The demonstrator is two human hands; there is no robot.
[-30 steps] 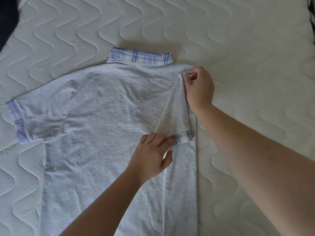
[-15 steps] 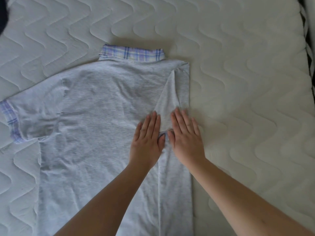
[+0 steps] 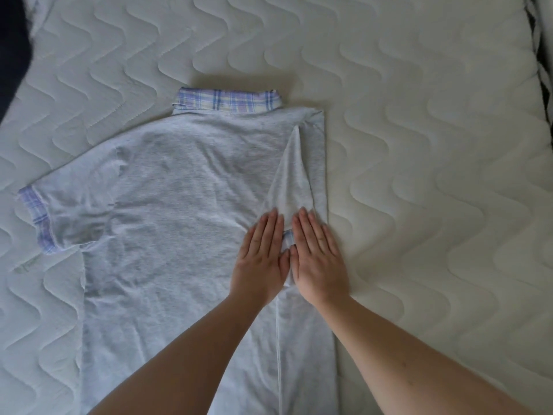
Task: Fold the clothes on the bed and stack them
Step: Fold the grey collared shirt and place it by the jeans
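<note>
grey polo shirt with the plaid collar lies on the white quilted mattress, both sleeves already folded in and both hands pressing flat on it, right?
Not quite: only one sleeve is folded in. The head view shows the right sleeve folded over the grey polo shirt, while the left sleeve lies spread out on the white quilted mattress. The left hand and right hand do press flat.

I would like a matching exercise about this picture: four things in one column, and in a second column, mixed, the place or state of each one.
Things
1. collar
2. left sleeve
3. right sleeve
4. dark fabric

Places or states
A. folded in over the shirt body, pressed under both flat hands
B. spread out flat toward the left side of the mattress
C. plaid, at the far edge of the shirt
D. at the top left corner of the view

Pairs: 1-C, 2-B, 3-A, 4-D
</note>
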